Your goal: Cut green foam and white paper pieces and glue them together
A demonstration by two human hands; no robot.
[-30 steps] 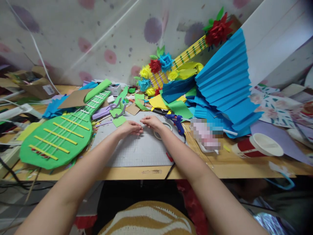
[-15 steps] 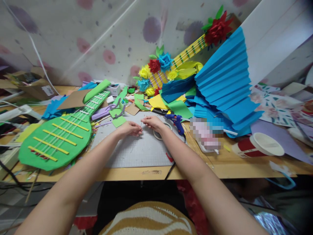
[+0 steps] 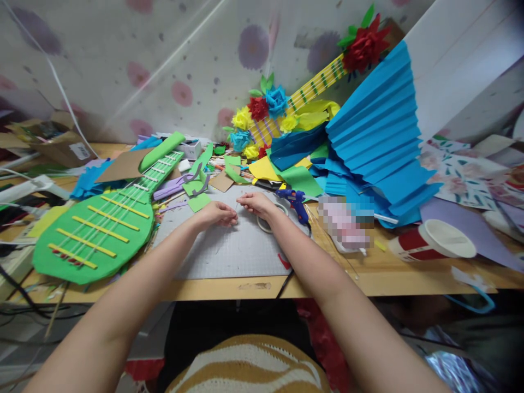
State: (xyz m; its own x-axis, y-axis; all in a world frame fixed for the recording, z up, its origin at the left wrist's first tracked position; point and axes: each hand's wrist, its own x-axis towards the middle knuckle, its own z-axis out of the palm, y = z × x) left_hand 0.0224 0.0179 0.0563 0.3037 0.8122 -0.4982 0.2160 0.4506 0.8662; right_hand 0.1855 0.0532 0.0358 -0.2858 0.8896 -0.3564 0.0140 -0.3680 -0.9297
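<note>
Above the grey cutting mat, my left hand is closed with its fingertips pinched; what lies between them is too small to name. Just to its right, my right hand also pinches, thumb against fingers, around something thin that I cannot make out. The two hands nearly meet but stay slightly apart. Beneath my right wrist lies a roll of tape, partly covered by the arm. A blue glue gun rests right of that hand, its cord running toward the table's front edge.
On the left lies a green paper lute with yellow strips. Behind the mat are paper scraps and a yellow flowered guitar. Pleated blue paper rises at right, near a paper cup by the front edge.
</note>
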